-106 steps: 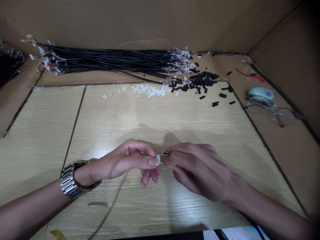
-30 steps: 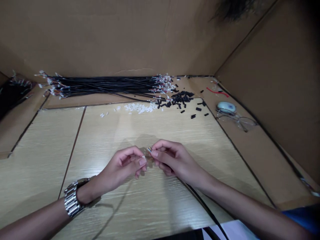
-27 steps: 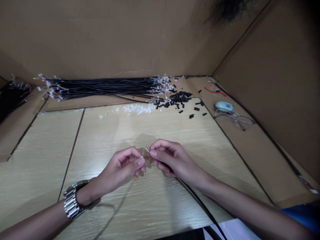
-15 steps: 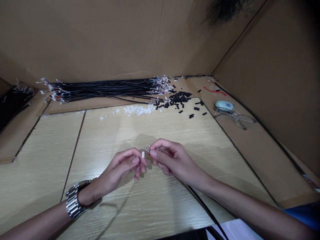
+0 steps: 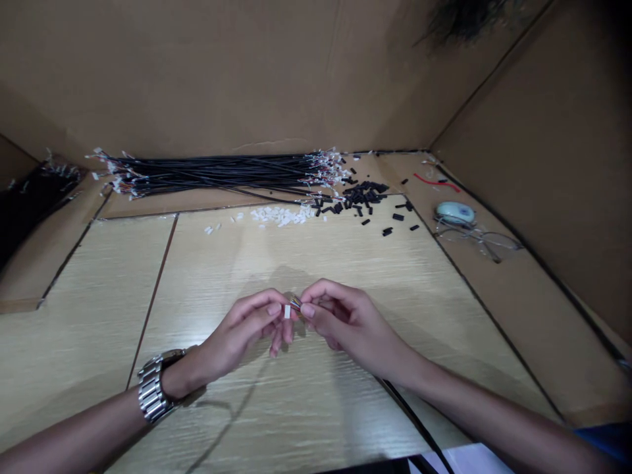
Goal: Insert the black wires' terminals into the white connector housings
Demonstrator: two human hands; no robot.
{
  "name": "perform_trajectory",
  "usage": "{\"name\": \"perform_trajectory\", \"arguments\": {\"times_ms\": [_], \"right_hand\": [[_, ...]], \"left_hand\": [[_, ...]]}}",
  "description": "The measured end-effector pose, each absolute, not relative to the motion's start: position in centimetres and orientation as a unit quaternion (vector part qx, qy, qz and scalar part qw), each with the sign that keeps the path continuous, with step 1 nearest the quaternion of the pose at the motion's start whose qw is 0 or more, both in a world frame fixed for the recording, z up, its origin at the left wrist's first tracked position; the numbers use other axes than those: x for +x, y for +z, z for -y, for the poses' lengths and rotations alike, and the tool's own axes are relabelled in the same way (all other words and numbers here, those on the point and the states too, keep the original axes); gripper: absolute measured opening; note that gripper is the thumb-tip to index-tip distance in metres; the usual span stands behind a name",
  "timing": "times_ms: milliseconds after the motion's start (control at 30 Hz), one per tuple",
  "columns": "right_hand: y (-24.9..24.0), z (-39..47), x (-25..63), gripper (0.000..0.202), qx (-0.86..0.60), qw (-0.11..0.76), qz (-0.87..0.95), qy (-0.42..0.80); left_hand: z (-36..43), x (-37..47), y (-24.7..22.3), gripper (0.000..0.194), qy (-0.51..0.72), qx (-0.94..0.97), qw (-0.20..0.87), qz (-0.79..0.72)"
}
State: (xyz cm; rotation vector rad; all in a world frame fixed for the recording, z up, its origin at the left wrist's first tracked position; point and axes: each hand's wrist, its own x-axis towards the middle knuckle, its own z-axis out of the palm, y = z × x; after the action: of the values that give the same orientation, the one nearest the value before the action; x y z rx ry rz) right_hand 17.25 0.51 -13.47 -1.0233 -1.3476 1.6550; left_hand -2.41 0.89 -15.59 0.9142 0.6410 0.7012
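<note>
Between the thumb and fingers of my left hand (image 5: pixel 254 322) is a small white connector (image 5: pixel 287 311). My right hand (image 5: pixel 340 313) pinches the thin coloured wires (image 5: pixel 295 302) of a black cable (image 5: pixel 415 421), right beside the connector. The cable runs from under my right wrist to the table's front edge. The fingertips of both hands are nearly touching over the wooden table. Whether a wire sits in the connector is too small to tell.
Black cables with white ends (image 5: pixel 222 174) lie along the back, another dark bundle (image 5: pixel 34 204) at the left. White connectors (image 5: pixel 284 216) and black pieces (image 5: pixel 365 192) are scattered in front. Glasses (image 5: pixel 494 243), a mint-coloured oval object (image 5: pixel 455 212) and a red strip (image 5: pixel 437 182) lie right.
My hands have drawn slightly closer together, and the wires now reach the side of the white connector. The whole view has shifted a little, so the background sits further right.
</note>
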Motion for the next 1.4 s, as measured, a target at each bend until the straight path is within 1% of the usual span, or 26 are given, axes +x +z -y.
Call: {"name": "perform_trajectory", "arguments": {"times_ms": [67, 200, 333, 667, 867, 1000, 1133, 1300, 1400], "right_hand": [[-13.4, -0.5, 17.2, 0.021, -0.397, 0.381, 0.539, 0.638], [-13.5, -0.4, 17.1, 0.019, -0.4, 0.386, 0.56, 0.615], [-13.7, -0.4, 17.2, 0.016, -0.405, 0.384, 0.577, 0.596], [-13.8, -0.1, 17.4, 0.017, -0.429, 0.369, 0.596, 0.57], [-14.0, -0.2, 17.3, 0.017, -0.441, 0.372, 0.584, 0.571], [-14.1, -0.3, 17.2, 0.013, -0.439, 0.381, 0.56, 0.59], [-14.3, -0.3, 17.1, 0.011, -0.429, 0.382, 0.546, 0.61], [-14.4, -0.3, 17.0, 0.01, -0.427, 0.386, 0.542, 0.612], [-14.3, -0.2, 17.0, 0.009, -0.421, 0.386, 0.546, 0.613]], "left_hand": [[-0.8, -2.5, -15.6, 0.019, 0.32, 0.44, 0.781, -0.305], [-0.8, -2.5, -15.5, 0.018, 0.32, 0.455, 0.771, -0.31], [-0.8, -2.5, -15.4, 0.018, 0.325, 0.462, 0.764, -0.312], [-0.8, -2.5, -15.4, 0.021, 0.32, 0.483, 0.751, -0.316], [-0.5, -2.5, -15.6, 0.018, 0.292, 0.507, 0.735, -0.341], [-0.1, -2.6, -15.6, 0.019, 0.255, 0.572, 0.703, -0.337], [0.1, -2.6, -15.4, 0.017, 0.262, 0.614, 0.671, -0.321], [0.2, -2.2, -15.7, 0.024, 0.293, 0.554, 0.694, -0.353], [0.1, -1.8, -15.7, 0.023, 0.314, 0.528, 0.696, -0.371]]}}
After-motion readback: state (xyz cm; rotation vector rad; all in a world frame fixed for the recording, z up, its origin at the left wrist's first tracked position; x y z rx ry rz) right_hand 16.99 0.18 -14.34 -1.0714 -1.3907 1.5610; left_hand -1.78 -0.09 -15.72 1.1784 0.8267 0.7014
